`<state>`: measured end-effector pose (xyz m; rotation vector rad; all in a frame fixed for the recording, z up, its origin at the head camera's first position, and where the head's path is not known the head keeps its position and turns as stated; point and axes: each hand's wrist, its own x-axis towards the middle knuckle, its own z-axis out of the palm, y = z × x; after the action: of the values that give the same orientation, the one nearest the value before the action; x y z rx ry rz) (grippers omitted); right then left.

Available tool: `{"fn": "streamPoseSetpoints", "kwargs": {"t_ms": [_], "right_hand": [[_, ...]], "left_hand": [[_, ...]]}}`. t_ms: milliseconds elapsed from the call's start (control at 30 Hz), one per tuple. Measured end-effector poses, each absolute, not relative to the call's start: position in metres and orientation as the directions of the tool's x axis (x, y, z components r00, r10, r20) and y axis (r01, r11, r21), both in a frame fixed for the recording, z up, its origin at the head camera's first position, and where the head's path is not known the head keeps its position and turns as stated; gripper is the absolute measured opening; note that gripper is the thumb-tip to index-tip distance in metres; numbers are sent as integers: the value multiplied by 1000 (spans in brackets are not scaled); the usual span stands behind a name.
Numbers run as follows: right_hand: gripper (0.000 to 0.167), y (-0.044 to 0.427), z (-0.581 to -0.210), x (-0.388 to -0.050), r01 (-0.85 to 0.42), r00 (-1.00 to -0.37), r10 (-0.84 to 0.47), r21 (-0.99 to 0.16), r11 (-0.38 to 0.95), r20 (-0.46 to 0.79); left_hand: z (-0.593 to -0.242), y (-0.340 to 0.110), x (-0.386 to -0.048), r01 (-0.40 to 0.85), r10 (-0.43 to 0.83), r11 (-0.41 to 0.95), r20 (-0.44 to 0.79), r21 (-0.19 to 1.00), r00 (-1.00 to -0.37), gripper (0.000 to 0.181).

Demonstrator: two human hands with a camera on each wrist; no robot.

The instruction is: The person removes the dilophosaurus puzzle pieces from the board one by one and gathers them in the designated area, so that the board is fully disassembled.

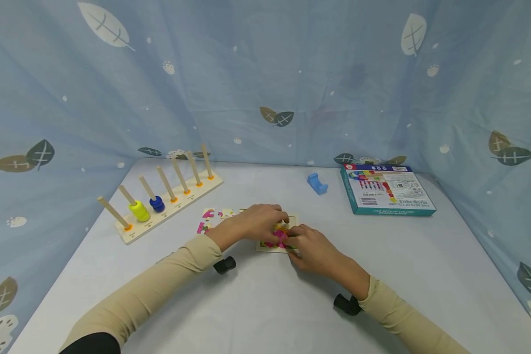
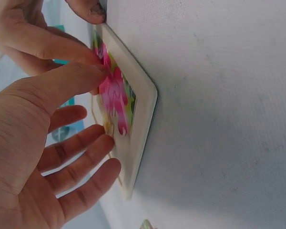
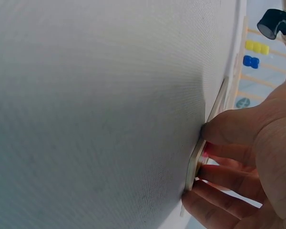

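Observation:
A jigsaw puzzle board [image 2: 145,100] with a pale wooden frame lies on the table between both hands. Pink and green puzzle pieces [image 2: 115,98] fill part of its inside. My left hand [image 1: 258,223] reaches over from the left; its thumb [image 2: 81,78] touches the pink pieces while its other fingers spread loosely over the far part of the board. From the right, my right hand [image 1: 316,253] meets it, with a fingertip on the pieces close to the left thumb. In the right wrist view the right thumb [image 3: 224,128] rests against the frame's edge. The hands hide much of the board.
Loose puzzle pieces [image 1: 208,214] lie left of the board. Farther left stands a wooden peg rack [image 1: 194,194] with yellow beads [image 1: 139,211] and blue beads [image 1: 157,203]. A blue plastic holder [image 1: 317,184] and a flat boxed game [image 1: 387,191] lie toward the back right.

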<state>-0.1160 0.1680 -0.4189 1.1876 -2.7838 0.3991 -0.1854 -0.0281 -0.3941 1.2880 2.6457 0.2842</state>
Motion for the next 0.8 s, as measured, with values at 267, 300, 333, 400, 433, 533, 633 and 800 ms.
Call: {"fn": "streamPoseSetpoints", "kwargs": {"t_ms": [267, 300, 333, 400, 433, 533, 633, 800], "right_hand": [[22, 168, -419, -116, -726, -687, -700, -200, 658, 195], [22, 168, -419, -116, -725, -689, -699, -200, 659, 192], [23, 168, -419, -116, -723, -690, -698, -200, 661, 190], [23, 167, -418, -116, -722, -692, -697, -198, 663, 190], [23, 167, -418, -116, -721, -693, -696, -200, 663, 190], [24, 167, -418, -116, -722, -691, -697, -197, 663, 191], [24, 167, -419, -116, -727, -687, -700, -196, 658, 195], [24, 167, -418, -116, -733, -680, -703, -192, 653, 208]], "left_hand": [[-397, -25, -186, 768, 797, 600, -81, 224, -599, 45], [-396, -25, -186, 767, 795, 603, -85, 221, -600, 46], [-396, -25, -186, 765, 793, 605, -86, 223, -603, 46], [-395, -24, -186, 760, 789, 610, -89, 223, -607, 46], [-395, -24, -186, 758, 787, 613, -90, 223, -610, 46], [-394, -24, -185, 750, 779, 623, -93, 223, -620, 45], [-395, -25, -185, 743, 773, 631, -97, 223, -627, 45], [-398, -27, -185, 737, 767, 636, -91, 228, -635, 45]]}}
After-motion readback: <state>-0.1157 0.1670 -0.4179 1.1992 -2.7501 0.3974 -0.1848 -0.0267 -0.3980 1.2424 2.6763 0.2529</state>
